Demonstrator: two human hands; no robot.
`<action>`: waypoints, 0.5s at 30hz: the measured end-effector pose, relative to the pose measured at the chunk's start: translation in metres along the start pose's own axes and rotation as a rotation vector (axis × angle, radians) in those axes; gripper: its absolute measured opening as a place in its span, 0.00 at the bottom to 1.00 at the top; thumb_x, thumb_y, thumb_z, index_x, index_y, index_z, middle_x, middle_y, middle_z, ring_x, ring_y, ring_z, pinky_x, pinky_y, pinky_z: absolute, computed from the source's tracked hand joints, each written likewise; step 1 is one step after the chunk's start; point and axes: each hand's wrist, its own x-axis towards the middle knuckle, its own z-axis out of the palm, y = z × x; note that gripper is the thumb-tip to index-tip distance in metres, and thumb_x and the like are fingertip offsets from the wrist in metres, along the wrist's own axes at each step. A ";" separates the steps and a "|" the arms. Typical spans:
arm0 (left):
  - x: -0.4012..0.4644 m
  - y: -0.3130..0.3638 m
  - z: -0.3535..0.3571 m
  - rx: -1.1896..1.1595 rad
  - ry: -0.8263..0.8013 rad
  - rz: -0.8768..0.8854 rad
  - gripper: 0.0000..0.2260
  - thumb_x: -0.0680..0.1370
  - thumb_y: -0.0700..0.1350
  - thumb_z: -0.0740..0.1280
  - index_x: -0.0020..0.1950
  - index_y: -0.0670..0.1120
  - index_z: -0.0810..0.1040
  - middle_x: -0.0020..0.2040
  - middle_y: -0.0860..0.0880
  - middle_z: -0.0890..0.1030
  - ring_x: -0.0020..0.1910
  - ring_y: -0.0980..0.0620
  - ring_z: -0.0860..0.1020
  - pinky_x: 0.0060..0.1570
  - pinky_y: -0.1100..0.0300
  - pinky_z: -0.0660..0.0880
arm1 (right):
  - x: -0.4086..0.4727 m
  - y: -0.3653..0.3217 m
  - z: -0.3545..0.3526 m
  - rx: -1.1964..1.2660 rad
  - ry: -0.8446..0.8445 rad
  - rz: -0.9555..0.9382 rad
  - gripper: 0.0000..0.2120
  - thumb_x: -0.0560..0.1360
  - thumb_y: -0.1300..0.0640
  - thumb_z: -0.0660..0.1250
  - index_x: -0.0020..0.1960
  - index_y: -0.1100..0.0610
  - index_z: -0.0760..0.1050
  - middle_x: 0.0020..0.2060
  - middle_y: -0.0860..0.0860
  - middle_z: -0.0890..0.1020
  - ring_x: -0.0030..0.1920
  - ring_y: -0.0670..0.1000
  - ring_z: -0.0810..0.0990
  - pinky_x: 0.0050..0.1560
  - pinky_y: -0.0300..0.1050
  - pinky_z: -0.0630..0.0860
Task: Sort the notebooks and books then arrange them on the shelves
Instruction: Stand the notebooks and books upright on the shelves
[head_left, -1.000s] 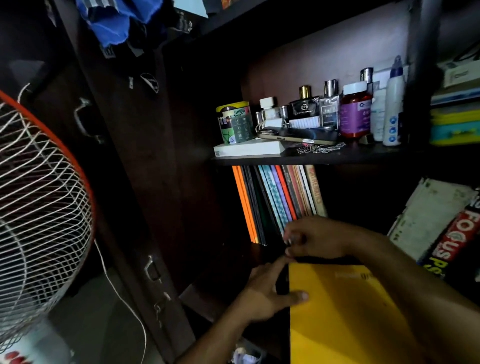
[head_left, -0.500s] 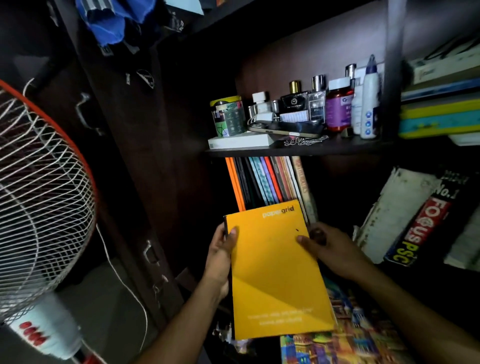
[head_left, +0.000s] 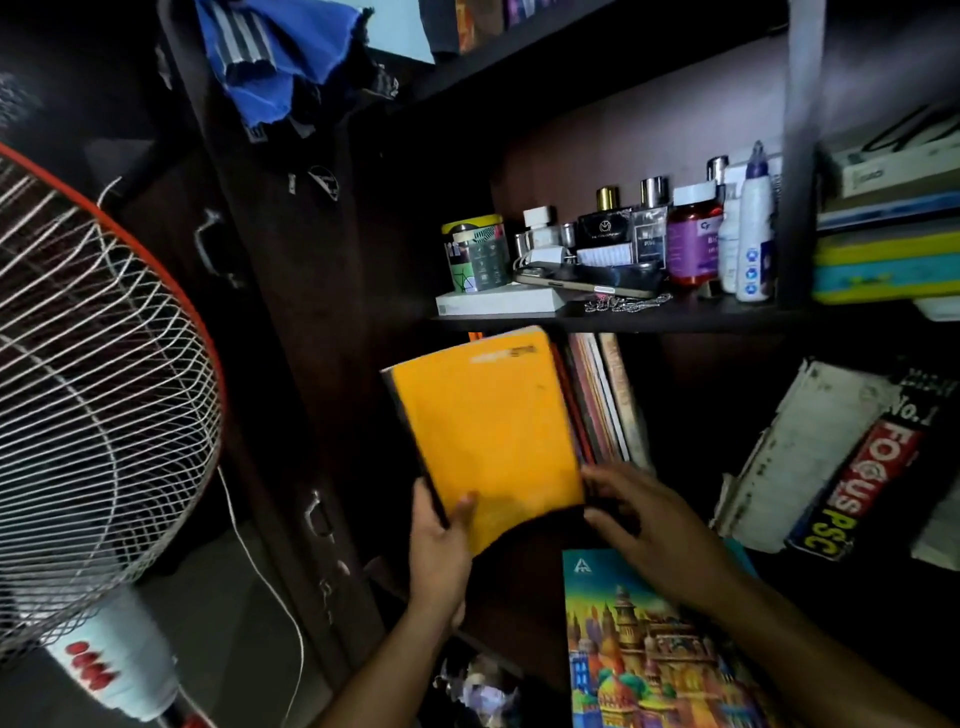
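A yellow notebook (head_left: 488, 431) stands tilted in front of the row of upright notebooks (head_left: 602, 400) on the lower shelf. My left hand (head_left: 441, 551) grips its lower left corner, thumb on the cover. My right hand (head_left: 644, 525) hovers at the notebook's lower right edge with fingers spread; contact is unclear. A notebook with a colourful palace cover (head_left: 649, 654) lies flat below my right forearm. Thick books, one marked FOCUS PSC (head_left: 857, 483), lean in the compartment to the right.
The upper shelf (head_left: 623, 317) carries perfume bottles, a tin, a white box and a phone. Stacked books (head_left: 888, 260) lie at upper right. A pedestal fan (head_left: 88, 395) stands at left by a dark wardrobe door (head_left: 270, 364). Blue cloth (head_left: 270, 57) hangs above.
The yellow notebook rose from the pile, then went up and back toward the upright row. My right hand came off its right edge. The palace-cover notebook beneath is now exposed.
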 end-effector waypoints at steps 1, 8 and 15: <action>0.001 0.001 -0.004 0.035 0.058 0.017 0.36 0.76 0.62 0.70 0.80 0.59 0.57 0.76 0.54 0.70 0.72 0.50 0.72 0.71 0.44 0.70 | -0.001 0.006 0.005 -0.095 -0.048 -0.040 0.22 0.80 0.40 0.60 0.73 0.41 0.67 0.68 0.38 0.72 0.66 0.36 0.69 0.66 0.35 0.69; 0.002 0.000 -0.012 0.081 0.144 0.016 0.31 0.84 0.48 0.62 0.83 0.55 0.49 0.79 0.53 0.64 0.76 0.48 0.66 0.72 0.52 0.66 | -0.005 0.006 0.019 -0.268 -0.406 0.038 0.27 0.84 0.43 0.55 0.80 0.46 0.55 0.78 0.41 0.60 0.77 0.43 0.57 0.74 0.35 0.54; 0.001 -0.002 -0.009 0.114 0.164 -0.028 0.32 0.82 0.47 0.66 0.82 0.56 0.54 0.75 0.51 0.70 0.70 0.47 0.74 0.69 0.43 0.72 | 0.090 -0.032 0.028 -0.087 -0.519 0.242 0.32 0.83 0.48 0.61 0.82 0.55 0.52 0.77 0.54 0.66 0.66 0.56 0.76 0.61 0.47 0.73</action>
